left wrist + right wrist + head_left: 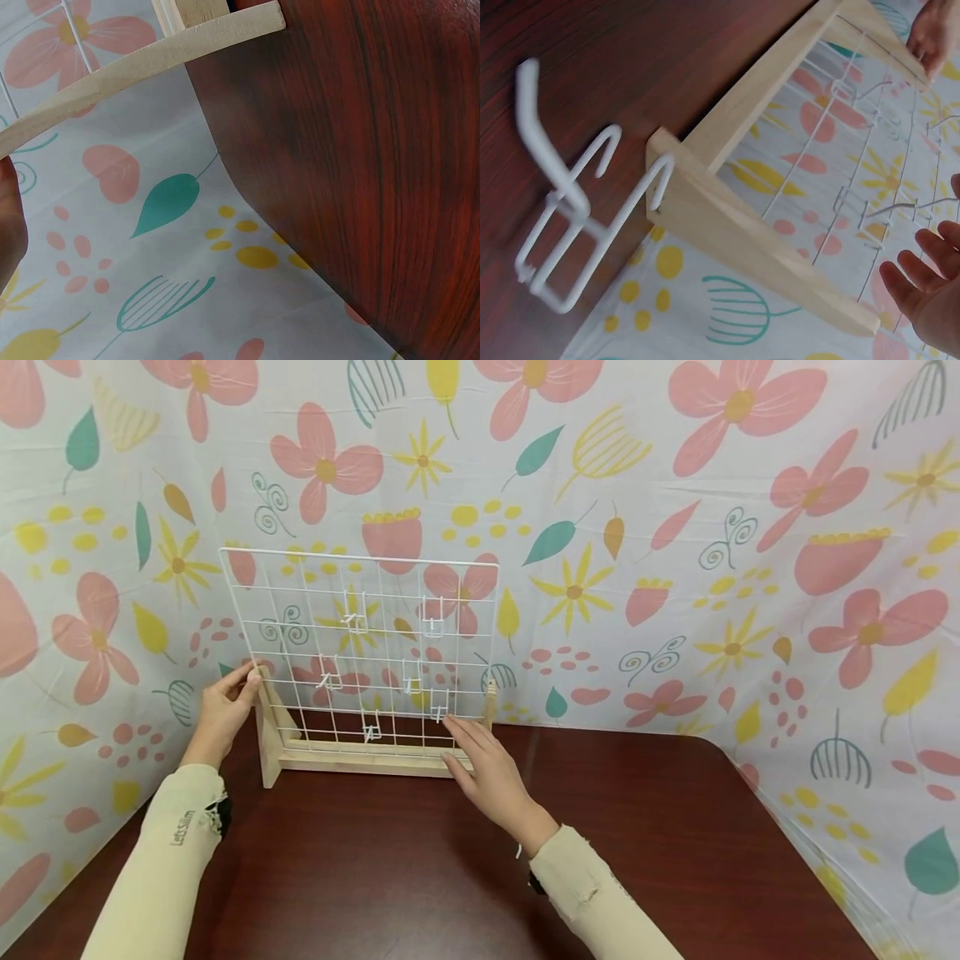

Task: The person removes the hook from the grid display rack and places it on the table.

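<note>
A white wire grid panel (322, 618) stands upright in a pale wooden stand (375, 765) on the table. Several white wire hooks (432, 625) hang on the grid. With thumb and fingers, my left hand (225, 706) pinches the top of the stand's left upright (267, 735); only part of that hand shows in the left wrist view. My right hand (491, 772) is in front of the grid's lower right, fingers extended near a low hook (439, 710). Close to the right wrist camera is another white double-pronged hook (570, 217); what supports it is hidden.
The dark red-brown table (360, 877) has a rounded far right corner. Behind it and along both sides hangs a white cloth (615, 660) printed with flowers and leaves. The stand's right upright (757, 240) faces the right wrist camera.
</note>
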The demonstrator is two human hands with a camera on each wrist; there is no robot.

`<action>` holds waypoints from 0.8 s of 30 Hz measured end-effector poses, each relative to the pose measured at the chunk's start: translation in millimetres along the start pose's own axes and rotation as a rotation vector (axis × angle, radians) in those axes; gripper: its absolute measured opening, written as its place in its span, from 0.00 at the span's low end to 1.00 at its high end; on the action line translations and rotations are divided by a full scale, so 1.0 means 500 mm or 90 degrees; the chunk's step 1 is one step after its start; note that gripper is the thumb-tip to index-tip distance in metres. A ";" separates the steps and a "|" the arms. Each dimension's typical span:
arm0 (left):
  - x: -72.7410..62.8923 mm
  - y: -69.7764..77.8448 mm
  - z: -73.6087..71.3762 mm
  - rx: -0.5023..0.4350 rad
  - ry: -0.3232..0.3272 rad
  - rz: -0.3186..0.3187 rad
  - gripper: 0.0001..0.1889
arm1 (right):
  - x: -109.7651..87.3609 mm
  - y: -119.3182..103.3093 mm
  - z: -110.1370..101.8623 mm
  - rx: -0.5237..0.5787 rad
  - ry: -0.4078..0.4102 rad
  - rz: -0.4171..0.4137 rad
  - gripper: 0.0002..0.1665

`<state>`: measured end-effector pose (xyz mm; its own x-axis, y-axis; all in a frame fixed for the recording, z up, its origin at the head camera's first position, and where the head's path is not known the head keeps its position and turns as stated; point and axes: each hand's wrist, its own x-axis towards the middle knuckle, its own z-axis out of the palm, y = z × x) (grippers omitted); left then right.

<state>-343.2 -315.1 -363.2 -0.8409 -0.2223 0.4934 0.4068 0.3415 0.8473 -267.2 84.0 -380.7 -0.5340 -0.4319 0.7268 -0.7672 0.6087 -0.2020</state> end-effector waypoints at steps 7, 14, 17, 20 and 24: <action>-0.001 0.003 -0.002 0.002 0.005 -0.004 0.25 | 0.026 -0.005 0.020 0.015 0.005 0.053 0.28; 0.003 -0.002 0.000 -0.025 0.012 0.010 0.24 | 0.040 -0.007 0.039 0.012 0.032 0.104 0.24; 0.003 -0.003 0.000 -0.019 0.012 0.006 0.24 | 0.044 -0.005 0.047 0.015 0.050 0.127 0.23; 0.002 -0.002 0.001 0.005 0.013 -0.003 0.24 | 0.047 -0.002 0.055 0.017 0.065 0.137 0.22; 0.000 0.001 0.005 0.021 0.018 -0.011 0.24 | 0.049 -0.003 0.063 0.016 0.080 0.143 0.21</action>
<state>-343.7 -312.6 -363.2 -0.8371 -0.2543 0.4844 0.3796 0.3678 0.8489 -290.4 51.8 -383.4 -0.6447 -0.2012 0.7375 -0.6442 0.6624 -0.3824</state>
